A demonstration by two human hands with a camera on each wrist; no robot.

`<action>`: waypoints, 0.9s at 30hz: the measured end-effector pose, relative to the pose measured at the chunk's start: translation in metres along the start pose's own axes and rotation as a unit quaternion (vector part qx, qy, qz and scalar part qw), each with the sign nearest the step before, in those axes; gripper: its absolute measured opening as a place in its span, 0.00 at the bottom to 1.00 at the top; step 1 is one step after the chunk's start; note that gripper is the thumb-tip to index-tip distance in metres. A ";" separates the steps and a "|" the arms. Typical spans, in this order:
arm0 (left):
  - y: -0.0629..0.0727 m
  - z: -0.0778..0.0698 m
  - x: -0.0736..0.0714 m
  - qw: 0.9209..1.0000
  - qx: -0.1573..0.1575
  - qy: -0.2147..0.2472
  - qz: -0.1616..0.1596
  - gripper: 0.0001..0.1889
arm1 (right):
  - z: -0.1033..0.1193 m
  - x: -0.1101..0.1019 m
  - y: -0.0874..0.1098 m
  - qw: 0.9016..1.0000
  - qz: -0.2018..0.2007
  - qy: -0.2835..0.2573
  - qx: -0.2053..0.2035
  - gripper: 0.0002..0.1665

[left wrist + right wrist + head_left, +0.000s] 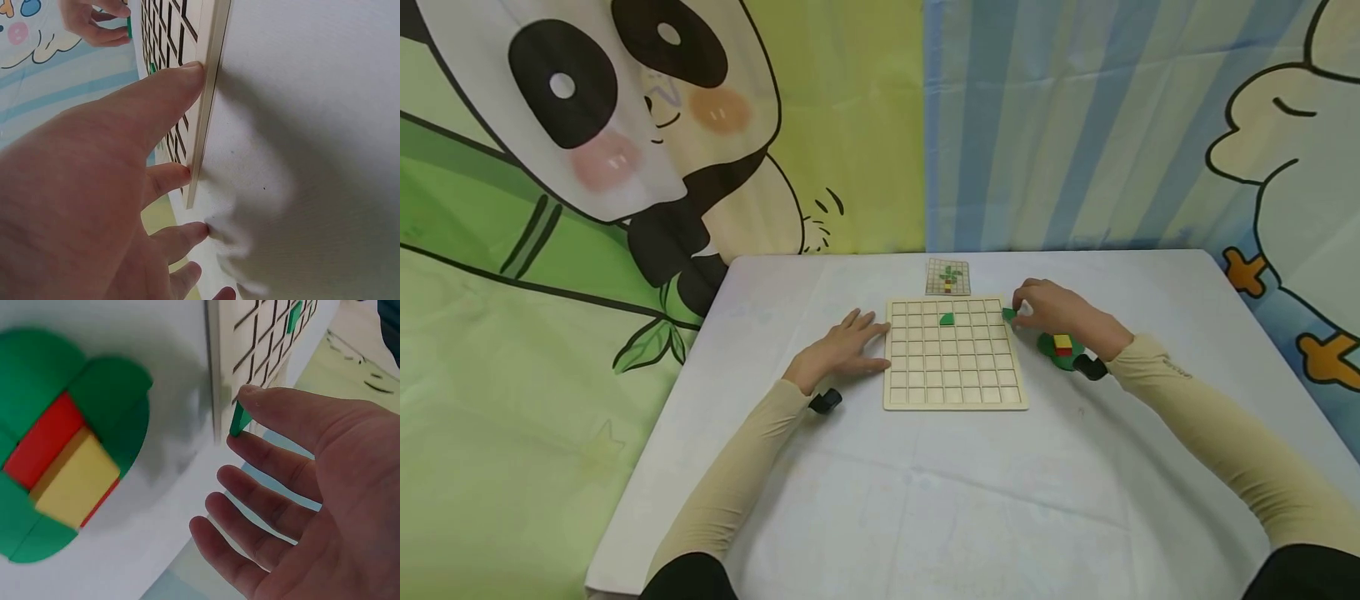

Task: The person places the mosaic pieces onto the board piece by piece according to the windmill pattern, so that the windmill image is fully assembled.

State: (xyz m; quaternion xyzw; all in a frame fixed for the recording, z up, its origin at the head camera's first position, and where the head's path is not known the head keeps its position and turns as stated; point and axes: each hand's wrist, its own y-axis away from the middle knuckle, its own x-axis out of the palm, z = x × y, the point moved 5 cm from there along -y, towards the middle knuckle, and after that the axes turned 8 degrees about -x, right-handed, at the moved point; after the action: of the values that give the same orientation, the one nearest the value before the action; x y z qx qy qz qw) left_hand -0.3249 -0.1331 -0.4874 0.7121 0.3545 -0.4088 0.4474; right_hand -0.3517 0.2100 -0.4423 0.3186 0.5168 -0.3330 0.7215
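A square wooden grid board (953, 377) lies on the white table. My left hand (842, 346) has its fingers spread, with thumb and forefinger touching the board's left edge. One green piece with a rounded corner (947, 319) sits in a cell near the board's far side. Between thumb and forefinger, my right hand (1054, 308) pinches another small green piece (239, 419) at the board's far right corner. The other fingers of that hand are loosely extended. Right of the board lies a cluster of green pieces (37, 362), with red blocks (45, 440) and a yellow block (78, 478) among them.
Behind the board lies a small pattern card (947, 277) with a printed grid and a green, red and yellow figure. A cartoon-printed cloth backdrop (850, 125) hangs behind the table (925, 500). Each wrist wears a small black device (826, 402).
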 end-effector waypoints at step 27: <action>-0.002 -0.001 0.000 1.000 -0.005 -0.005 0.008 0.43 | 0.079 0.031 -0.033 0.994 -0.058 0.029 -0.094 0.17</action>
State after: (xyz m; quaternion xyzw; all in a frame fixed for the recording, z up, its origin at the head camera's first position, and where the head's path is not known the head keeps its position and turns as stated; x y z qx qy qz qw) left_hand -0.3264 -0.1317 -0.4881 0.7103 0.3484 -0.4074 0.4561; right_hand -0.3291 0.1226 -0.4554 0.2289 0.5840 -0.3148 0.7124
